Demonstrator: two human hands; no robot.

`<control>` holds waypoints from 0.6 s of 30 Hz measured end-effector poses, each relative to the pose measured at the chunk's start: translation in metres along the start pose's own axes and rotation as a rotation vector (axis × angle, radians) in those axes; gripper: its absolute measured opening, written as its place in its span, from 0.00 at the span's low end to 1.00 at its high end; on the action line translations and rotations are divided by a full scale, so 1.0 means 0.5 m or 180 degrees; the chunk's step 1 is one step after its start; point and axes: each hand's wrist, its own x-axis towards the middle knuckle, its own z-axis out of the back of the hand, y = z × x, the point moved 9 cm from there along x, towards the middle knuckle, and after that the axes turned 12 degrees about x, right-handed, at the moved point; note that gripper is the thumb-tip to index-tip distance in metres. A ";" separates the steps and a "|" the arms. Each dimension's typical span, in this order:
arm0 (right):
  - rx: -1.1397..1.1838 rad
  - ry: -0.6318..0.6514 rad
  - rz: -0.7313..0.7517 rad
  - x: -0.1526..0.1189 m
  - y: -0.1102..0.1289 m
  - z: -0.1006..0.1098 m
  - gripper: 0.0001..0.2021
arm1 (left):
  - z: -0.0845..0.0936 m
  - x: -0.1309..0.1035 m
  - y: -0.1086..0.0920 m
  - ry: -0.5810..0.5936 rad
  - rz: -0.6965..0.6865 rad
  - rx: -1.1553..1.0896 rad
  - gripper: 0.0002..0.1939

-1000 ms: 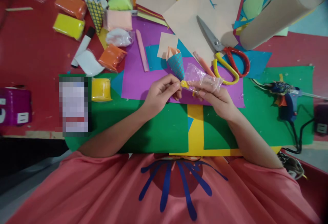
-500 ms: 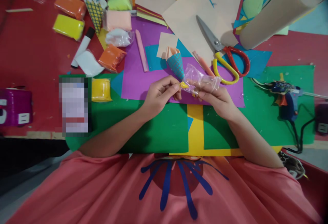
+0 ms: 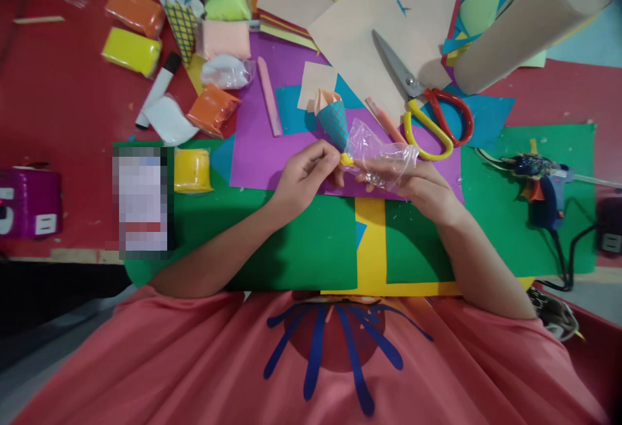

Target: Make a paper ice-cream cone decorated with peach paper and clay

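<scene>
My left hand (image 3: 311, 169) pinches a small lump of yellow clay (image 3: 346, 160) between thumb and fingertips. My right hand (image 3: 422, 182) holds a clear plastic bag (image 3: 376, 149), which drapes crinkled over its fingers. Its index finger reaches out to the yellow lump; the grip on the bag is partly hidden. Just beyond the lump lies a small blue patterned paper cone (image 3: 333, 124) with a peach folded top, its tip pointing at my hands. Both hands are over a purple sheet (image 3: 262, 169).
Red-and-yellow-handled scissors (image 3: 413, 85) lie beyond my right hand. A glue gun (image 3: 547, 185) rests at right, near a paper roll (image 3: 525, 30). Packets of clay, including a yellow packet (image 3: 192, 170), and a marker (image 3: 158, 91) are at left. A pink stick (image 3: 269, 96) lies on the purple sheet.
My right hand has shifted slightly right, and its fingers have straightened towards the yellow clay. The bag has spread out a little. My left hand keeps its pinch almost in place.
</scene>
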 end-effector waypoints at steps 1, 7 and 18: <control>0.0057 -0.0025 -0.0017 0.002 0.003 0.000 0.21 | 0.004 -0.001 -0.001 -0.0061 -0.0028 0.0017 0.21; 0.0403 -0.0794 0.0392 0.009 0.017 0.036 0.10 | 0.020 -0.004 -0.006 -0.0282 -0.0155 0.0122 0.22; -0.0911 -0.0843 0.0853 0.009 0.048 0.012 0.12 | -0.012 0.002 0.030 0.0169 0.0321 -0.0069 0.24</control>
